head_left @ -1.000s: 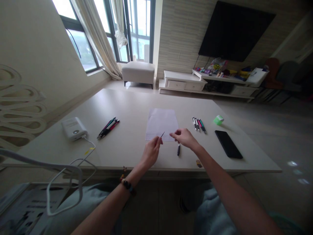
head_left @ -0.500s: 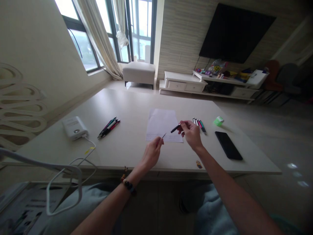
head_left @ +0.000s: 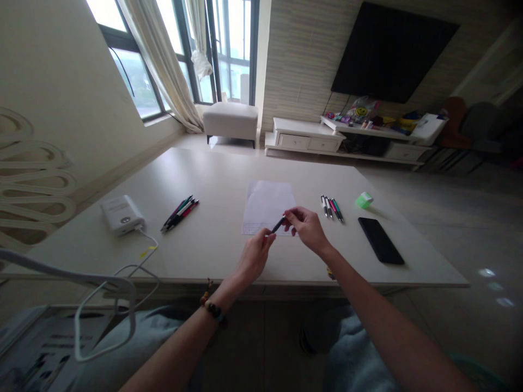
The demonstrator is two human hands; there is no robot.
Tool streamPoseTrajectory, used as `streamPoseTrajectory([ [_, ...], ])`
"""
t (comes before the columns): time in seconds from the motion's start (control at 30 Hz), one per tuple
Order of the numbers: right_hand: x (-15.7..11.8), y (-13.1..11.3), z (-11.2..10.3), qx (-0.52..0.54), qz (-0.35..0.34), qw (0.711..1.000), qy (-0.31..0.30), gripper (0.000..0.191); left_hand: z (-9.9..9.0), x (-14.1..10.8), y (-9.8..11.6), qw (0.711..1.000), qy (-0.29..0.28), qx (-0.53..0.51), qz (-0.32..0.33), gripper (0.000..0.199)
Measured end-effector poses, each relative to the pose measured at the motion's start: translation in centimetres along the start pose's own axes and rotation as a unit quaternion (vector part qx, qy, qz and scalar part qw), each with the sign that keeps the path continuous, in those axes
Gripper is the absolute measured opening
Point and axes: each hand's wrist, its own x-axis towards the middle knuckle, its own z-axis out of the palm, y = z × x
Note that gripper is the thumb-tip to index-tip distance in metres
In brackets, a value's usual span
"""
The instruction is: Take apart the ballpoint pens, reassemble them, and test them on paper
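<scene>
Over the lower edge of a sheet of paper [head_left: 267, 202], my two hands meet at a dark pen barrel [head_left: 278, 224]. My right hand [head_left: 307, 230] pinches its upper end between thumb and fingers. My left hand [head_left: 254, 255] is closed round the pen's lower part, which it mostly hides. The thin refill no longer shows; the barrel covers the place where it was. To the right of the paper lies a row of several pens [head_left: 332, 208]. A bunch of several more pens [head_left: 180, 213] lies on the left.
A black phone [head_left: 381, 240] and a small green-and-white block [head_left: 364, 200] are on the right of the white table [head_left: 216, 174]. At left a white power bank [head_left: 125, 214] has a cable [head_left: 153, 239] looping over the front edge. A small sticker [head_left: 330, 274] lies partly behind my right forearm.
My right hand has moved left and down, bringing the black barrel over the refill in my left hand. The gap between the two parts has closed. My left hand has barely moved.
</scene>
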Motion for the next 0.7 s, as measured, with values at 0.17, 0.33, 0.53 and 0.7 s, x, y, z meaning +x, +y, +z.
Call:
streamPoseTrajectory([
  [0.17, -0.3, -0.1, -0.1, -0.006, 0.015, 0.997, -0.075, 0.033, 0.2, 0.0, -0.4, 1.0, 0.016, 0.003, 0.007, 0.022],
  [0.33, -0.4, -0.3, -0.6, -0.041, 0.022, 0.992, -0.114, 0.028, -0.1, -0.1, -0.7, 0.998, 0.006, 0.044, 0.036, 0.018],
  [0.53, -0.9, -0.5, -0.1, -0.079, -0.012, 0.994, -0.079, 0.027, 0.0, -0.2, -0.7, 0.994, -0.005, 0.069, 0.082, 0.016],
  [0.7, -1.2, -1.1, -0.3, -0.171, -0.026, 0.981, -0.091, 0.029, -0.1, -0.4, -0.6, 0.992, 0.016, 0.097, 0.078, 0.017],
])
